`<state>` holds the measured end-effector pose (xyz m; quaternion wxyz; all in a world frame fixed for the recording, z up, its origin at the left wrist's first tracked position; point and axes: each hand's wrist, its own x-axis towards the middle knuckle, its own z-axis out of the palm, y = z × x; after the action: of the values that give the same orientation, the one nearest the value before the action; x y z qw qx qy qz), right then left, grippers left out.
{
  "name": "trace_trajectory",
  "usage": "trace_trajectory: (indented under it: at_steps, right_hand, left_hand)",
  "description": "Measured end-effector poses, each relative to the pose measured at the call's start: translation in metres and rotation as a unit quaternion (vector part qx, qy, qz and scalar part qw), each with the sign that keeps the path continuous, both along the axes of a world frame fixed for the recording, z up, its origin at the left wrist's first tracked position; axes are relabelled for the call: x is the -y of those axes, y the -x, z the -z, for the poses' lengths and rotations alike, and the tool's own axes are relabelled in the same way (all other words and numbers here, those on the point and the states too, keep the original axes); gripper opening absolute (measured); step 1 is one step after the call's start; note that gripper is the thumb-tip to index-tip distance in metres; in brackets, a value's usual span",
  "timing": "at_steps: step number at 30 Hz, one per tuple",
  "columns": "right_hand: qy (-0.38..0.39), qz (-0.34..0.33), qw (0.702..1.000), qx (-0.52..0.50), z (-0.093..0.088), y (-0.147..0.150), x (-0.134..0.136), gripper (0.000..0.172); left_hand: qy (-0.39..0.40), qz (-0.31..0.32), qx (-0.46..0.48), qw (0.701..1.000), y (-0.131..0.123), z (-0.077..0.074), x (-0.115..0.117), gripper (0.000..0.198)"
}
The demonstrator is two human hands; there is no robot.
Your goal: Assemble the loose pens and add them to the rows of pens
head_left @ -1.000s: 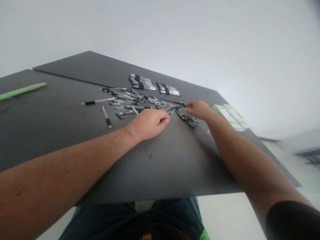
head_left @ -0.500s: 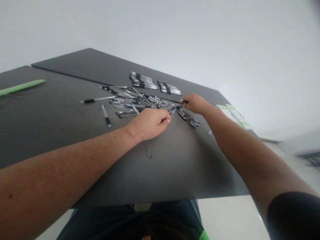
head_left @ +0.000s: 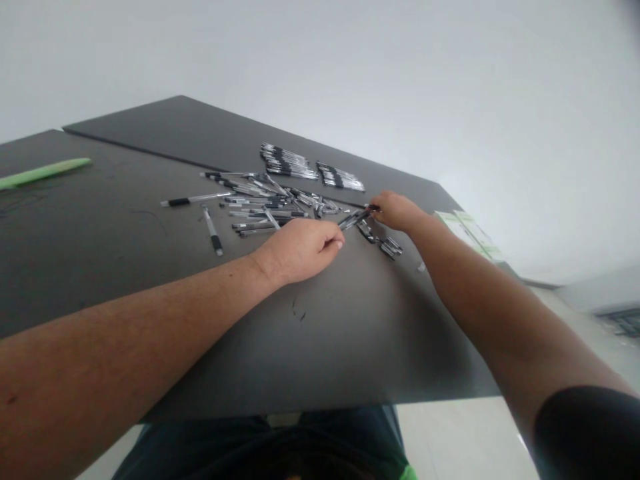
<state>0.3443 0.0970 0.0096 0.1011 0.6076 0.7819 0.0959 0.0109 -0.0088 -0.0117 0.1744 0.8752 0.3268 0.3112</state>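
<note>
A loose heap of black-and-clear pens lies on the dark table. My left hand rests on the table with fingers curled, pinching the near end of a small bundle of pens. My right hand is closed on the far end of that same bundle. A few short black pen parts lie just below my right hand. Two tidy rows of pens sit farther back.
A light green strip lies at the table's far left. White-and-green boxes sit at the right edge beside my right forearm. A seam joins two tabletops behind the pens. The table's near edge is above my lap.
My right hand moved a little up and left, then settled back at the bundle's far end. My left hand stayed put, and the view shifted slightly.
</note>
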Motion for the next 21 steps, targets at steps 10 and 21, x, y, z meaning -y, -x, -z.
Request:
trace_trajectory:
  at_steps: [10, 21]
  right_hand:
    - [0.023, -0.016, 1.0, 0.011, -0.0058, -0.0045, 0.0037, 0.028]
    - [0.037, -0.032, 0.999, 0.018, -0.0082, -0.0049, 0.0018, 0.032]
  left_hand:
    - [-0.008, 0.0, 0.007, 1.0, 0.0002, -0.0002, -0.0001, 0.021]
    - [-0.012, -0.002, -0.003, 1.0, 0.0013, 0.0003, -0.001, 0.022]
